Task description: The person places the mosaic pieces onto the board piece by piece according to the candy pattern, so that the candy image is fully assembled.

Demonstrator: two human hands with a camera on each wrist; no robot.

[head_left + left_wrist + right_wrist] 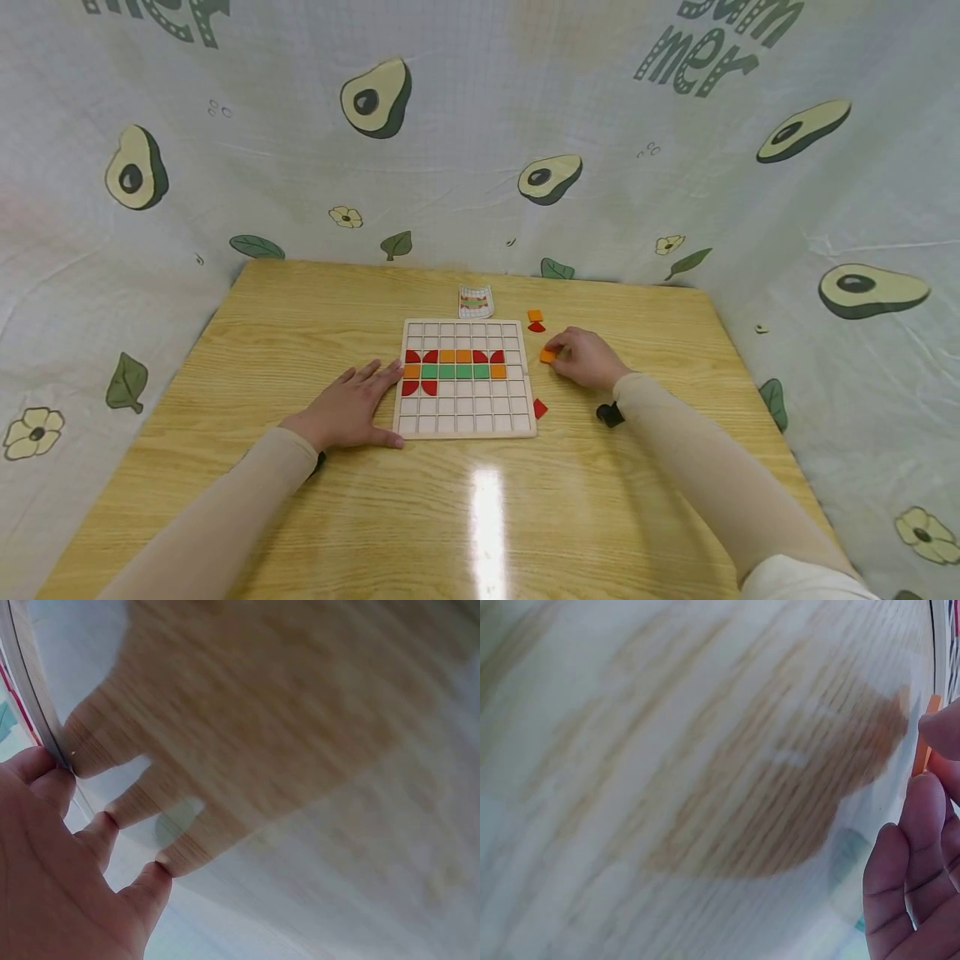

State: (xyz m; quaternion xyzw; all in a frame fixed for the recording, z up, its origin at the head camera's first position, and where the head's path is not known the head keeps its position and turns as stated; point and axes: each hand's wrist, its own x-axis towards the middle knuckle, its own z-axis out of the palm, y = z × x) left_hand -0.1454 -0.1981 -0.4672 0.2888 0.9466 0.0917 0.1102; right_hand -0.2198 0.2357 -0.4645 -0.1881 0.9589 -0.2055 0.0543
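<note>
A pale wooden grid board (465, 423) lies on the table with rows of tiles in its middle cells. A green tile (463, 372) sits among other green ones, flanked by an orange tile at each end. Orange squares and red quarter-round pieces (480, 357) fill the row above; two red pieces (419, 388) lie below at left. My left hand (348, 408) rests with spread fingers against the board's left edge. Right of the board, my right hand (588, 358) pinches an orange square tile (924, 742) between thumb and fingers, close over the table.
Behind the board lies a small printed pattern card (476, 302). Loose at its right are an orange tile (535, 316), a red piece (537, 327) in front of it, and another red piece (540, 408) nearer me. A patterned cloth (465, 167) surrounds the wooden table (337, 517).
</note>
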